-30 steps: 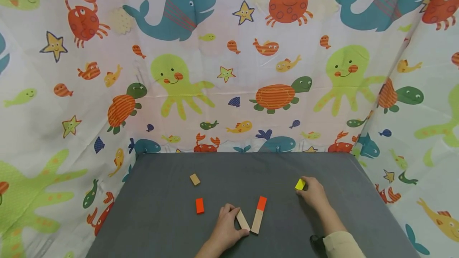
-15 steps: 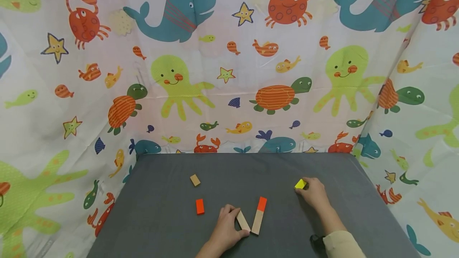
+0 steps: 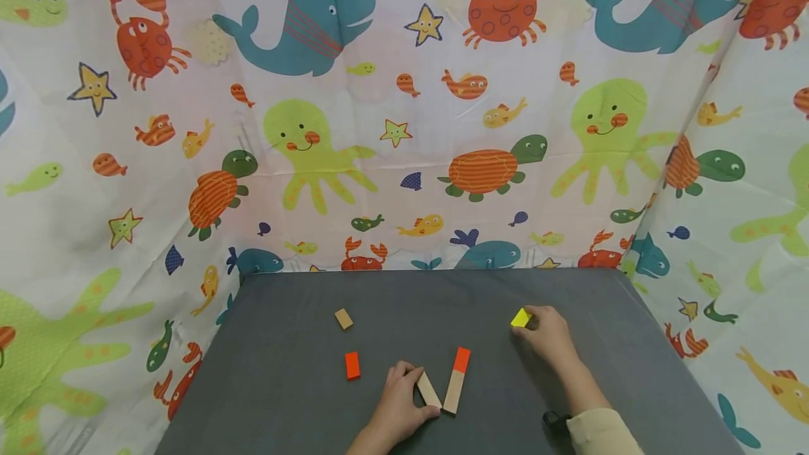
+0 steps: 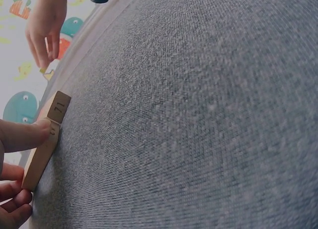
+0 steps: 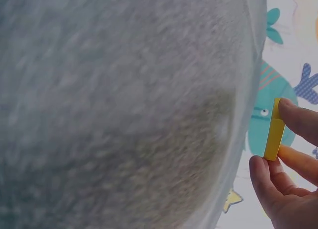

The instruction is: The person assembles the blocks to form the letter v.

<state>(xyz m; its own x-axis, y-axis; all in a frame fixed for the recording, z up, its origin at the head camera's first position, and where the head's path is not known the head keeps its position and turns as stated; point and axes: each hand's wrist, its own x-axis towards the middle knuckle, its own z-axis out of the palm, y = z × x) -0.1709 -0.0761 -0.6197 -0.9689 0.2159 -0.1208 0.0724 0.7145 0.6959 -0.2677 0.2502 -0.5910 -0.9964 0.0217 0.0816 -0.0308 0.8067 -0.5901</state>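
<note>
My right hand [image 3: 548,337] pinches a small yellow block [image 3: 520,317] at the right of the grey table [image 3: 284,406]; in the right wrist view the yellow block [image 5: 274,129] stands on edge between thumb and fingers, lifted off the cloth. My left hand [image 3: 398,406] grips a short plain wooden block [image 3: 428,389] near the front edge. In the left wrist view that wooden block [image 4: 44,144] lies under my fingertips [image 4: 25,135]. Beside it lies a longer wooden block with an orange end [image 3: 456,379].
A small orange block [image 3: 352,365] and a small plain wooden block [image 3: 343,318] lie left of centre. A sea-creature patterned curtain [image 3: 404,111] closes in the table at the back and both sides.
My right hand has carried the yellow block slightly up and to the left. The left hand and the other blocks have stayed put.
</note>
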